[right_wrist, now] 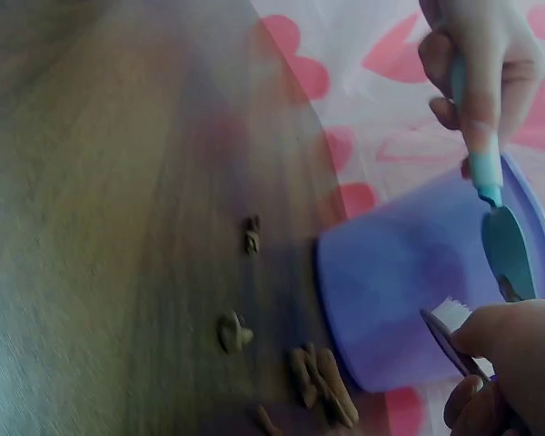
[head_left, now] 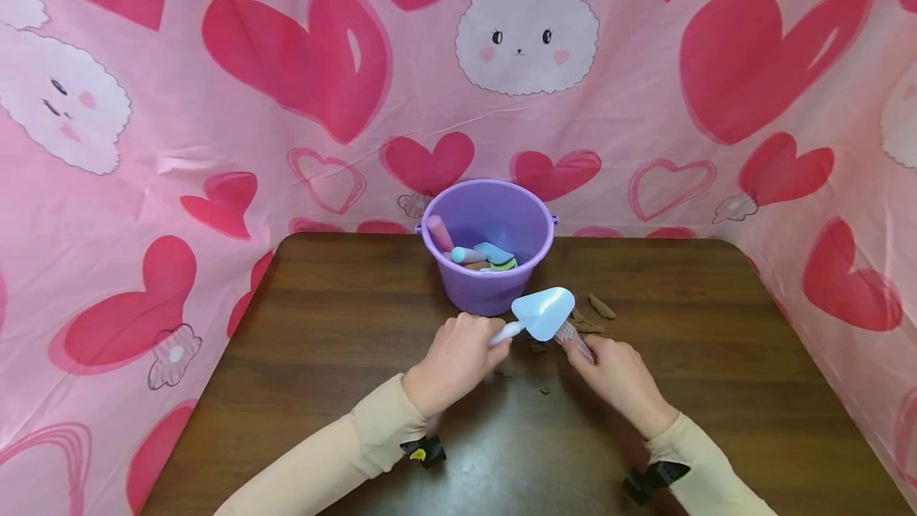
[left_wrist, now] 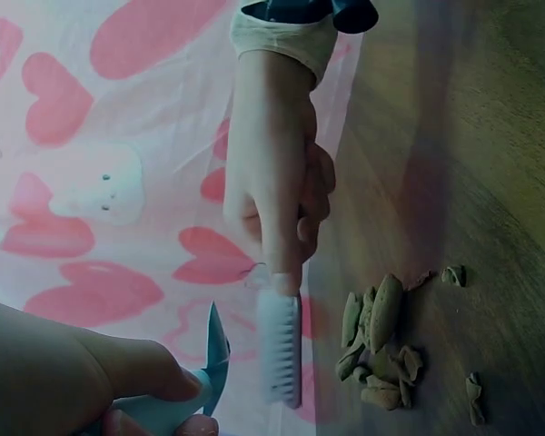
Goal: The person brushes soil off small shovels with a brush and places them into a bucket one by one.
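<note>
My left hand point(head_left: 458, 361) grips the pale handle of a light blue toy trowel point(head_left: 544, 313), its blade pointing up and to the right. In my right hand point(head_left: 619, 377) is a small brush point(left_wrist: 280, 350) with white bristles, pinched between thumb and fingers. The brush's bristle end lies close to the trowel blade in the head view; whether they touch I cannot tell. Several brown, curled, bark-like pieces point(left_wrist: 381, 313) lie on the table below the two tools, and a few more brown pieces point(right_wrist: 322, 381) show beside the bucket in the right wrist view.
A purple bucket point(head_left: 476, 293) stands at the table's back edge, just beyond the hands. Inside it are a pink-handled tool point(head_left: 439, 233), a blue blade point(head_left: 494, 252) and other toy tools. Pink heart-and-rabbit cloth point(head_left: 430, 110) hangs around the dark wooden table point(head_left: 344, 293).
</note>
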The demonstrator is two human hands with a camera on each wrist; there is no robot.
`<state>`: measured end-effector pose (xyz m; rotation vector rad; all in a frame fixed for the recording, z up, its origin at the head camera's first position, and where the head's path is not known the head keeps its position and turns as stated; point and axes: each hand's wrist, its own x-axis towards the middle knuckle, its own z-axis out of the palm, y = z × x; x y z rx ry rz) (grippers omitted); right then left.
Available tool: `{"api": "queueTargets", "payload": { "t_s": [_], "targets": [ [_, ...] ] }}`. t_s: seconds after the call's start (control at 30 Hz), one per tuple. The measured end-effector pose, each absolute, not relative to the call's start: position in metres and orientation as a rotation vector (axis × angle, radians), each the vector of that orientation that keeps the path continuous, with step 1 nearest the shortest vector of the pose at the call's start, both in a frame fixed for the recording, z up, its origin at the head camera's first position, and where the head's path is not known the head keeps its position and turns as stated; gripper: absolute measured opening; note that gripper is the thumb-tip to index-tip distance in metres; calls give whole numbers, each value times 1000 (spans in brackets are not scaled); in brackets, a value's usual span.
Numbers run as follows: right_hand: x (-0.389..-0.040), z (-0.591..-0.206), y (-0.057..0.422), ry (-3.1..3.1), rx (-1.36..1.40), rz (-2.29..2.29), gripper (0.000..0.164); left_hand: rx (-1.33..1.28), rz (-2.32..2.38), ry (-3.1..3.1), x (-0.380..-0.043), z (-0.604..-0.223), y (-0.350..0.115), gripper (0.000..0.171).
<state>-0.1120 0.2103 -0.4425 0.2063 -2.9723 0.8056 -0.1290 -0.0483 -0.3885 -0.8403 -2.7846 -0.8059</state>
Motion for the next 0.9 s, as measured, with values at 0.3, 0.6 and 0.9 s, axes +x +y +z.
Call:
{"api": "queueTargets", "payload": {
  "t_s": [0.3,0.6,0.9],
  "targets": [
    [-107,-446,197,-2956,278,878,40,-834,-751,-2786,-131,-390,-44,30],
    [-106,-439,201,-2946,203,904,43,-870,-693,-2821,-131,-392,-45,34],
    [-108,-433,214,-2947,181,876,43,-914,-702,-2894,-129,-394,-45,20]
  ]
}}
